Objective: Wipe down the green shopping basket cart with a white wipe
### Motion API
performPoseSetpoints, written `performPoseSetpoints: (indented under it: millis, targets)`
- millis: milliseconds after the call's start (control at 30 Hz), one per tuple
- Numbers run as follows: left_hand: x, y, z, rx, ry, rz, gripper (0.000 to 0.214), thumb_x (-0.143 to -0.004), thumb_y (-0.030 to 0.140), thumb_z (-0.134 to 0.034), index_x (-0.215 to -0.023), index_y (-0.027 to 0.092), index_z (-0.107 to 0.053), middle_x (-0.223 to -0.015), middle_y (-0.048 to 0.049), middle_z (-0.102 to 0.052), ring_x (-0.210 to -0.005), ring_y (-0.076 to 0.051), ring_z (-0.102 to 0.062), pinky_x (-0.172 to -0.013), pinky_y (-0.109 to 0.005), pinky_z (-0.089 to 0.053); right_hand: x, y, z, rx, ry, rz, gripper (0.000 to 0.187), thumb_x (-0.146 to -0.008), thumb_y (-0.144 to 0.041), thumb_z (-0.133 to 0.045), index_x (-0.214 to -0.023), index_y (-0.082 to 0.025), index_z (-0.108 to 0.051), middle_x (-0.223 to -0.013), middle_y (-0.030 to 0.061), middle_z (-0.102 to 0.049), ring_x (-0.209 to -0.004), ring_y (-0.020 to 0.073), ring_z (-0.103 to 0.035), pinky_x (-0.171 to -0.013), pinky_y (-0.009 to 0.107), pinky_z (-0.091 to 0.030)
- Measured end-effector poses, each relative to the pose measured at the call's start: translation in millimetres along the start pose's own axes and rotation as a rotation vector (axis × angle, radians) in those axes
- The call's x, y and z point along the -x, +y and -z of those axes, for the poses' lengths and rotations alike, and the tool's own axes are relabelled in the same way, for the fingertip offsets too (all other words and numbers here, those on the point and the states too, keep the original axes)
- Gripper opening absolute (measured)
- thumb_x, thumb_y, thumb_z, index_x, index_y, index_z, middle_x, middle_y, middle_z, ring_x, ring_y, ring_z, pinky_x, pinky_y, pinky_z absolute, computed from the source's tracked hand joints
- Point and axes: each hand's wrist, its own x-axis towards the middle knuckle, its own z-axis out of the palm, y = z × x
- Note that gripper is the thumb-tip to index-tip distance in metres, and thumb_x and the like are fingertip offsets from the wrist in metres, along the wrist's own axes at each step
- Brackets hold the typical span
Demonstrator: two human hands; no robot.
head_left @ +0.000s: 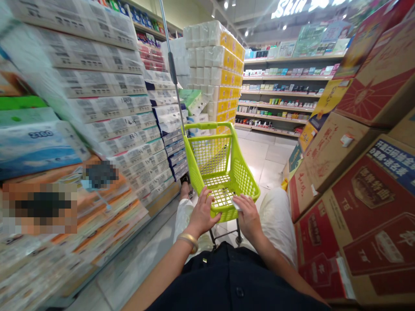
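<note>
A lime-green shopping cart [245, 177] with a latticed plastic basket stands right in front of me, between my legs. Its inside shows only the latticed floor and walls. My left hand [203, 212] grips the near rim of the basket, fingers over the edge and thumb on the outer side. At the near right corner, my right hand [249, 214] is closed on a small white wipe [236, 203], pressed against the rim. Whether it is paper or cloth I cannot tell. A thin metal pole [173, 69] with a dark sleeve rises from the cart's far left corner.
Tall stacks of packaged tissue [123, 108] line the left side. Toilet-roll packs [223, 65] are piled behind the cart. Cardboard cartons [363, 185] crowd close on my right. Beyond the tiled floor [259, 151], shelves [275, 80] hold small boxes and bottles.
</note>
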Motion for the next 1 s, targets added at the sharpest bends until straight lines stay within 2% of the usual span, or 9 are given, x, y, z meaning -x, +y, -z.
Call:
performPoseSetpoints:
  millis: [67, 133, 333, 400, 467, 567, 633, 867, 1000]
  targets:
    - [-0.2, -0.7, 0.7, 0.005, -0.009, -0.02, 0.039, -0.072, 0.03, -0.069, -0.105, 0.021, -0.048, -0.133, -0.0143, -0.046, -0.143, -0.038, -0.029, -0.113, -0.058, -0.037, 0.4, -16.4, -7.1, -0.067, -0.128, 0.133, 0.054, -0.081, -0.002, -0.042, -0.124, -0.026, -0.064, -0.124, 0.0033, -0.069, -0.125, 0.0199, -0.056, -0.113, 0.047, -0.036]
    - [-0.2, -1.2, 2.2, 0.007, -0.02, -0.033, 0.041, -0.072, 0.031, -0.069, -0.106, 0.021, -0.048, -0.134, -0.0146, -0.046, -0.143, -0.038, -0.029, -0.113, -0.058, -0.036, 0.0, -22.6, -9.2, -0.094, -0.185, 0.194, 0.055, -0.082, -0.002, -0.041, -0.125, -0.026, -0.063, -0.126, 0.0026, -0.068, -0.126, 0.0183, -0.055, -0.114, 0.044, -0.036]
    - [0.7, 0.1, 3.2, 0.008, -0.001, -0.004, 0.036, -0.072, 0.027, -0.069, -0.102, 0.022, -0.049, -0.132, -0.0127, -0.047, -0.143, -0.035, -0.03, -0.113, -0.056, -0.038, -0.2, 21.0, 10.1, 0.039, 0.086, -0.069, 0.05, -0.081, -0.004, -0.041, -0.12, -0.022, -0.067, -0.122, 0.0076, -0.069, -0.124, 0.024, -0.056, -0.113, 0.053, -0.035]
    - [0.7, 0.1, 1.3, 0.009, 0.007, 0.001, 0.036, -0.071, 0.026, -0.069, -0.102, 0.022, -0.049, -0.132, -0.013, -0.047, -0.143, -0.035, -0.031, -0.113, -0.056, -0.038, 1.5, 24.8, 10.7, 0.05, 0.126, -0.103, 0.049, -0.081, -0.005, -0.041, -0.119, -0.022, -0.068, -0.122, 0.0079, -0.069, -0.126, 0.025, -0.054, -0.112, 0.055, -0.034]
    - [0.6, -0.6, -0.5, 0.005, 0.008, 0.002, 0.037, -0.071, 0.026, -0.069, -0.102, 0.021, -0.049, -0.132, -0.0132, -0.047, -0.142, -0.036, -0.031, -0.113, -0.056, -0.037, 3.1, 14.2, 5.3, 0.017, 0.078, -0.055, 0.048, -0.083, -0.006, -0.041, -0.119, -0.022, -0.067, -0.122, 0.0071, -0.069, -0.126, 0.0245, -0.054, -0.112, 0.054, -0.035]
    - [0.5, -2.2, -1.1, -0.003, 0.002, -0.016, 0.038, -0.073, 0.03, -0.068, -0.104, 0.021, -0.048, -0.132, -0.014, -0.046, -0.142, -0.037, -0.03, -0.113, -0.056, -0.037, 3.4, -10.8, -5.4, -0.079, -0.107, 0.118, 0.051, -0.084, -0.004, -0.042, -0.124, -0.025, -0.064, -0.126, 0.0042, -0.068, -0.127, 0.0207, -0.054, -0.113, 0.048, -0.036]
    - [0.7, -2.9, 0.1, -0.003, 0.0, -0.029, 0.037, -0.074, 0.032, -0.067, -0.104, 0.02, -0.048, -0.132, -0.0147, -0.046, -0.142, -0.037, -0.03, -0.113, -0.057, -0.036, 2.1, -17.1, -7.2, -0.113, -0.167, 0.175, 0.053, -0.083, -0.003, -0.041, -0.126, -0.026, -0.063, -0.127, 0.0033, -0.068, -0.128, 0.0192, -0.055, -0.114, 0.045, -0.036]
    - [2.9, -1.4, 5.0, 0.03, 0.0, -0.013, 0.034, -0.073, 0.029, -0.067, -0.1, 0.021, -0.049, -0.132, -0.0136, -0.047, -0.143, -0.035, -0.029, -0.113, -0.056, -0.035, -0.8, 18.3, 10.1, -0.01, 0.081, -0.074, 0.046, -0.082, -0.005, -0.042, -0.116, -0.023, -0.068, -0.117, 0.007, -0.071, -0.119, 0.0246, -0.058, -0.111, 0.053, -0.035]
    - [4.1, -0.9, 6.1, 0.068, 0.003, -0.009, 0.029, -0.077, 0.033, -0.064, -0.098, 0.02, -0.049, -0.133, -0.0144, -0.046, -0.143, -0.035, -0.027, -0.113, -0.056, -0.034, -0.2, -4.8, 3.3, -0.052, -0.023, 0.02, 0.046, -0.082, -0.004, -0.043, -0.116, -0.023, -0.067, -0.116, 0.0061, -0.071, -0.115, 0.0231, -0.06, -0.11, 0.05, -0.036]
